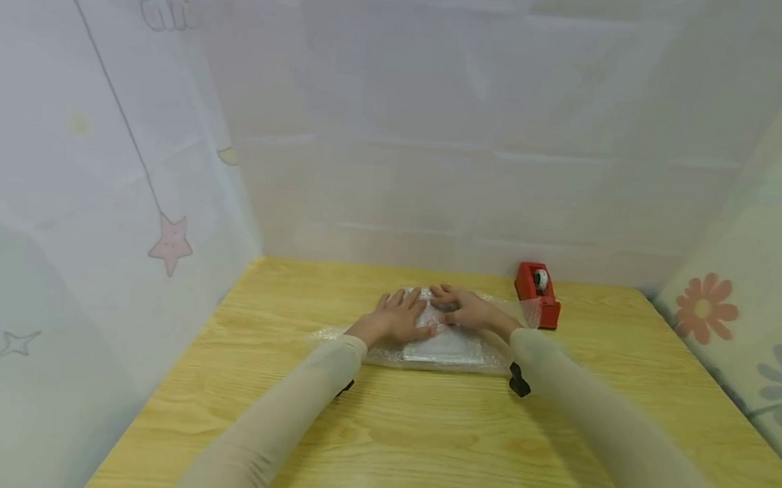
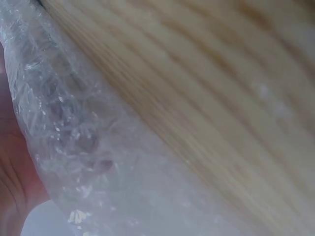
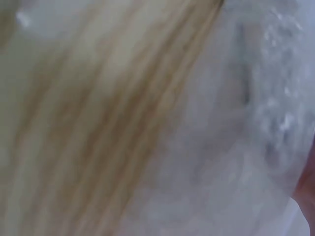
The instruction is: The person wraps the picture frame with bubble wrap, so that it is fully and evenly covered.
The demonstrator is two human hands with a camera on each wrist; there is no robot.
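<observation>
On the wooden table lies a flat, whitish rectangular item (image 1: 448,350) wrapped in clear bubble wrap (image 1: 387,357). My left hand (image 1: 396,320) rests on the left part of the package, its fingers spread and pointing away from me. From the right, my right hand (image 1: 470,310) touches the top of the package with its fingers lightly bent. In both wrist views the crinkled bubble wrap (image 2: 64,123) covers much of the scene, and only the edge of each hand shows. What the white item is cannot be made out.
A red tape dispenser (image 1: 541,294) with a roll of tape stands at the back right, beside the loose right end of the wrap. The yellowish wooden table (image 1: 413,439) meets a pale wall covering (image 1: 463,166) at the back and sides.
</observation>
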